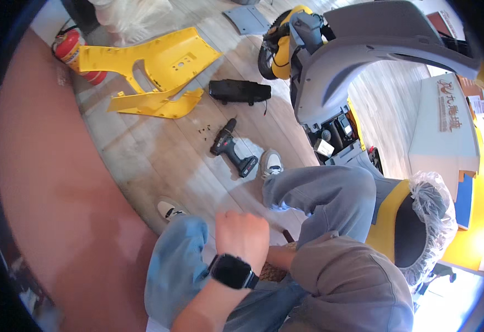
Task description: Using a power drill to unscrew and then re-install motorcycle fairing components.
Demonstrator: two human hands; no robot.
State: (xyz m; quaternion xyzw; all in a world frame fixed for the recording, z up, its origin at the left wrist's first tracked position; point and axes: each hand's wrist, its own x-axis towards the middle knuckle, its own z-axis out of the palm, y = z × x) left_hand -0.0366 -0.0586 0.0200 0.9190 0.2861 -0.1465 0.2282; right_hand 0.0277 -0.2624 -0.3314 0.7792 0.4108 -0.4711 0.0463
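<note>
Drill [228, 148], just one, is lying on the floor [159, 157] on the far side of my left hand [242, 232], well apart from its fingers. Those fingers are bending down out of sight, so I cannot tell whether they are clenched or grasping anything; my right hand is hiding behind my left wrist, its state unseen. One watch [232, 271] is circling that wrist. Red characters are marking one white box [438, 149] at the right. Dark bits [205, 130], too small to count, are lying left of the drill, one black case [240, 91] beyond.
</note>
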